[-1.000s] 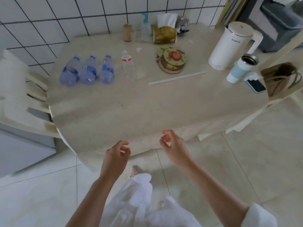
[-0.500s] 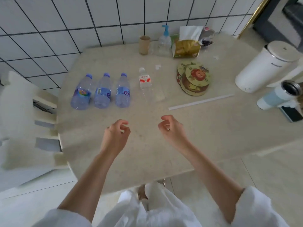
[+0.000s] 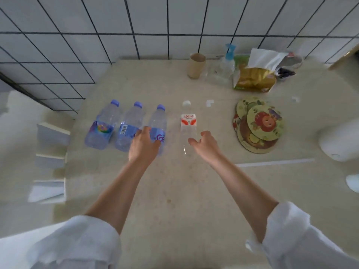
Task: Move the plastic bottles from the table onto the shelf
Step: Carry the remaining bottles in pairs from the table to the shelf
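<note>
Three blue-capped plastic bottles stand in a row on the beige table (image 3: 174, 191): the left one (image 3: 100, 127), the middle one (image 3: 127, 129) and the right one (image 3: 159, 121). A clear bottle (image 3: 188, 122) with a red and white label and a white cap stands just right of them. My left hand (image 3: 143, 145) curls round the lower part of the right blue-capped bottle, the thumb across its label. My right hand (image 3: 206, 143) is open at the clear bottle's base, its thumb in front of the bottle and its fingers to the right.
Along the tiled wall stand a brown cup (image 3: 195, 65), a pump bottle (image 3: 226, 65) and a tissue pack (image 3: 254, 78). Round picture coasters (image 3: 260, 125), a white stick (image 3: 275, 163) and a white kettle (image 3: 342, 142) sit to the right. A white slatted frame (image 3: 50, 152) borders the table's left edge.
Both hands have moved forward across the table to the bottles. The left hand has come onto the right blue-capped bottle and the right hand has reached the clear one. The view has moved closer.
</note>
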Demonstrator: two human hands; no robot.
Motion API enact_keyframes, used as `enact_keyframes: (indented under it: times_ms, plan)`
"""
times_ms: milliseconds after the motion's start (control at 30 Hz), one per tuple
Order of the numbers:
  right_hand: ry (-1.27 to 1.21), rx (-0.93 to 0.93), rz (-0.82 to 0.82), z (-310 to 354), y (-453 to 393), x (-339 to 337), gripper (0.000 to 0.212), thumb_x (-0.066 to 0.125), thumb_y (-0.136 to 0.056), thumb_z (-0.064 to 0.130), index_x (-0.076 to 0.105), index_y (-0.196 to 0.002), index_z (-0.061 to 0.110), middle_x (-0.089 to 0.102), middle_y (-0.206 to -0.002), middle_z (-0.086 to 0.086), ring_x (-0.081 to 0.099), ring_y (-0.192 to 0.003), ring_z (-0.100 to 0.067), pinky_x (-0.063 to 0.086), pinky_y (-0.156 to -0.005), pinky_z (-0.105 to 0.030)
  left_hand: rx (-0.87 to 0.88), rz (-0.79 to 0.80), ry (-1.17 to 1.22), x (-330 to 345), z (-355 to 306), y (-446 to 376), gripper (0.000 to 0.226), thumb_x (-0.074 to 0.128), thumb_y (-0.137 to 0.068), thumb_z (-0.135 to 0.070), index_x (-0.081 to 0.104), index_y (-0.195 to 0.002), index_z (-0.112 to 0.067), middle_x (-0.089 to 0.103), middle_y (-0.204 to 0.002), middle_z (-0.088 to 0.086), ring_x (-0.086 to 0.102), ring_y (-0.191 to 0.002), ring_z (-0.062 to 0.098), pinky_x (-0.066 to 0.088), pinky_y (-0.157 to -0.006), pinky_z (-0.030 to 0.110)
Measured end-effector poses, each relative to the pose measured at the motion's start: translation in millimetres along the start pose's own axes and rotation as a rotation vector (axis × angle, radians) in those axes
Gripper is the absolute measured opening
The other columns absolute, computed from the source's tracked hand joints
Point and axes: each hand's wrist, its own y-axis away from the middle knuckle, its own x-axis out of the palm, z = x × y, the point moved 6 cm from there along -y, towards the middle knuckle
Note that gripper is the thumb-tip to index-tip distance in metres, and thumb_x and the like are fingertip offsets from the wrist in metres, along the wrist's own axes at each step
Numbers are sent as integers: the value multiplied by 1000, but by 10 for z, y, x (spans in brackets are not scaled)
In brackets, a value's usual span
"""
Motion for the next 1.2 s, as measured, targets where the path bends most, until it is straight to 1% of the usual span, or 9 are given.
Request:
enact_keyframes:
  times_ms: [133, 267, 433, 600, 800, 933, 967, 1067, 1200]
  plan:
    - [10, 49, 55, 38, -391, 153, 60, 58, -89, 34, 36, -131, -3, 46, -131, -20, 46, -122, -33, 38, -86, -31, -100, 37, -36, 189, 66, -306, 63, 62, -90, -29, 31, -142, -16, 49, -134, 21, 49, -122, 41, 42, -91, 47]
    - [-21, 110, 63, 19, -623, 285, 63, 64, -85, 36, 36, -129, 0, 45, -132, -19, 48, -119, -32, 37, -82, -29, -142, 43, -48, 317, 63, -478, 82, 65, -87, -33, 11, -149, -22, 45, -138, 19, 48, -125, 41, 44, -91, 49]
    - [-15, 153, 88, -27, -814, 428, 74, 71, -77, 40, 33, -130, 4, 41, -131, -17, 45, -123, -34, 42, -100, -38, -174, 65, -53, 468, 69, -635, 79, 69, -83, -38, 22, -144, -18, 46, -130, 18, 50, -121, 38, 44, -91, 48]
    - [-15, 157, 82, -61, -921, 472, 78, 75, -72, 44, 34, -128, 7, 38, -129, -13, 43, -122, -31, 41, -101, -38, -209, 40, -100, 516, 80, -702, 78, 73, -79, -39, 26, -137, -17, 51, -124, 17, 53, -117, 38, 49, -89, 48]
    - [-31, 144, 51, -71, -957, 411, 67, 75, -72, 39, 41, -121, 9, 47, -120, -10, 53, -108, -29, 44, -80, -32, -233, 3, -35, 510, 127, -774, 68, 77, -73, -31, 34, -125, -20, 58, -108, 9, 58, -100, 32, 42, -70, 36]
    - [-109, 192, 110, -83, -925, 328, 45, 70, -73, 31, 53, -111, 12, 61, -89, 1, 62, -76, -14, 46, -58, -24, -236, 22, 92, 492, 211, -774, 75, 83, -69, -31, 39, -128, -17, 53, -99, 2, 53, -87, 24, 40, -70, 31]
    - [-135, 199, 135, -108, -890, 316, 43, 69, -73, 32, 56, -109, 13, 63, -87, 1, 63, -74, -13, 48, -57, -24, -257, 31, 128, 502, 232, -747, 76, 84, -67, -32, 41, -128, -16, 53, -98, 1, 53, -84, 22, 40, -69, 29]
    - [-212, 212, 209, -230, -686, 312, 44, 70, -70, 35, 62, -108, 14, 69, -95, -3, 67, -83, -18, 55, -70, -30, -293, 50, 215, 558, 277, -577, 76, 88, -63, -34, 47, -123, -14, 56, -94, -2, 57, -81, 20, 40, -64, 26]
    - [-287, 185, 243, -381, -303, 292, 31, 73, -70, 33, 68, -96, 17, 73, -89, -6, 70, -84, -23, 57, -78, -39, -331, 86, 342, 649, 353, -257, 74, 92, -58, -32, 53, -118, -14, 67, -97, 3, 67, -85, 23, 57, -77, 37]
